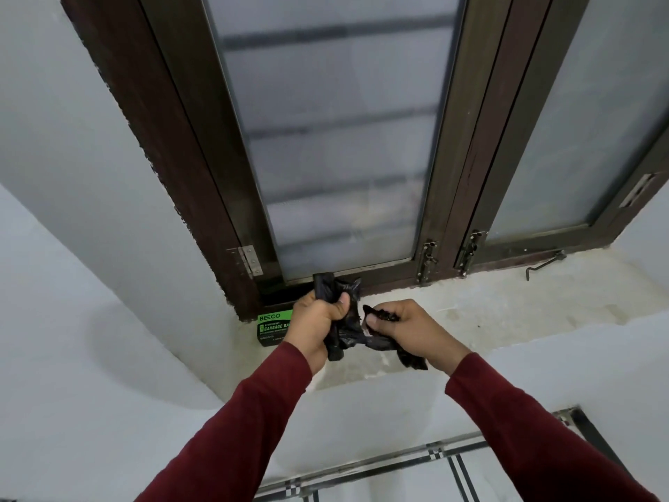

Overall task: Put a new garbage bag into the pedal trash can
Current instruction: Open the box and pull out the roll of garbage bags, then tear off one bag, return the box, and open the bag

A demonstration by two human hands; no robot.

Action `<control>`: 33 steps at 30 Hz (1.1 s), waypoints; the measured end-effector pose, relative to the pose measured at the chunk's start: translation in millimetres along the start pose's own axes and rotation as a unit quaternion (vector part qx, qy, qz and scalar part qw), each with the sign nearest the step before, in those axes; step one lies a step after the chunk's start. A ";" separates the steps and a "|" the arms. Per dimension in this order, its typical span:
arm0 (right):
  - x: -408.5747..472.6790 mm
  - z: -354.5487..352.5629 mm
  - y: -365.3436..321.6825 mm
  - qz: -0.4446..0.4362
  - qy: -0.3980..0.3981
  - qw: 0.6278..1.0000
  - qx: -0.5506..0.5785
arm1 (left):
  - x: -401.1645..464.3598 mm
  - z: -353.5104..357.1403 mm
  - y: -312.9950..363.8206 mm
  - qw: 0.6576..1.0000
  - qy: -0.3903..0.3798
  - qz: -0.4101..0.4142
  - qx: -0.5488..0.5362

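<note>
A crumpled black garbage bag [347,335] is stretched between both hands above a white window sill [488,313]. My left hand [316,320] is clenched around a bunched part of it, with black plastic sticking out above the fist. My right hand [405,329] pinches another edge of the same bag, and a loose end hangs below the wrist. Behind my left hand a green and black garbage bag package [271,329] lies on the sill. The pedal trash can is out of view.
A dark brown window frame [231,211] with frosted panes rises directly behind the hands. Metal latches [427,260] and a stay hook [545,264] sit along its base. White walls stand on both sides, and tiled floor with dark stripes [434,465] shows below.
</note>
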State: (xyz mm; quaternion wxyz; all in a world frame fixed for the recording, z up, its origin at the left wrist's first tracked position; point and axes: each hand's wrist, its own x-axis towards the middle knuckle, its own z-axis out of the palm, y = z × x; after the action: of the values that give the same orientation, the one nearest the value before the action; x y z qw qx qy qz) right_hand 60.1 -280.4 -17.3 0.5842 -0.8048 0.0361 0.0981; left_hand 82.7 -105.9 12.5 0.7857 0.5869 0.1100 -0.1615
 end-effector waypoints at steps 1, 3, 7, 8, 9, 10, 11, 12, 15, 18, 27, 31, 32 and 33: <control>-4.6 -1.8 -2.9 0.007 -0.061 0.997 0.051 | 3.3 -3.6 -0.4 1.000 0.016 -0.002 0.001; -11.9 -5.4 -7.2 0.025 -0.140 0.988 0.056 | 7.3 -8.1 -2.3 0.999 0.032 -0.004 0.017; -1.3 -2.6 -12.0 -0.010 -0.020 0.991 -0.131 | 7.0 -2.4 -4.7 0.999 0.010 -0.014 0.037; 5.4 -4.5 -12.6 -0.027 0.051 0.983 -0.172 | 4.8 -0.4 -6.3 0.999 -0.006 -0.025 0.041; 12.1 -9.6 -12.1 -0.040 0.121 0.967 -0.219 | 2.6 0.5 -8.7 0.998 -0.020 -0.034 0.048; 18.4 -18.5 -8.9 -0.032 0.187 0.949 -0.251 | 0.8 -0.7 -11.4 0.998 -0.028 -0.038 0.052; 21.2 -29.8 -10.1 -0.018 0.242 0.934 -0.261 | -0.9 -3.0 -13.5 0.998 -0.029 -0.040 0.050; 22.2 -42.0 -11.4 -0.005 0.273 0.930 -0.247 | -1.6 -5.5 -14.4 0.998 -0.027 -0.041 0.040; 16.4 -50.8 -19.8 0.025 0.209 0.970 -0.122 | 0.8 -13.7 -11.9 0.999 -0.005 -0.048 -0.004; 13.2 -32.2 -20.5 0.136 0.081 0.983 0.097 | 5.2 -14.0 -9.3 0.997 0.015 -0.059 -0.044; 36.6 -22.2 17.3 0.019 0.034 0.973 -0.227 | 4.2 -11.0 -9.9 0.985 0.005 -0.127 -0.120; 39.0 -27.6 20.3 -0.056 0.189 0.848 -0.492 | 4.6 -12.0 -12.8 0.995 0.028 -0.094 0.001; 41.8 -28.6 25.3 -0.077 0.218 0.828 -0.511 | 4.6 -12.8 -13.3 0.996 0.026 -0.082 0.030; 42.6 -29.9 29.1 -0.098 0.236 0.816 -0.518 | 4.5 -12.6 -13.8 0.996 0.018 -0.075 0.050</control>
State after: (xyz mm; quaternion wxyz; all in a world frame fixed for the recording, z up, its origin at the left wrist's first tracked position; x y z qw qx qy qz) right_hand 100.2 -315.4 -44.1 0.0606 -0.9864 0.0379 -0.1483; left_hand 81.8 -97.9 -5.0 0.7391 0.6183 0.1596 -0.2142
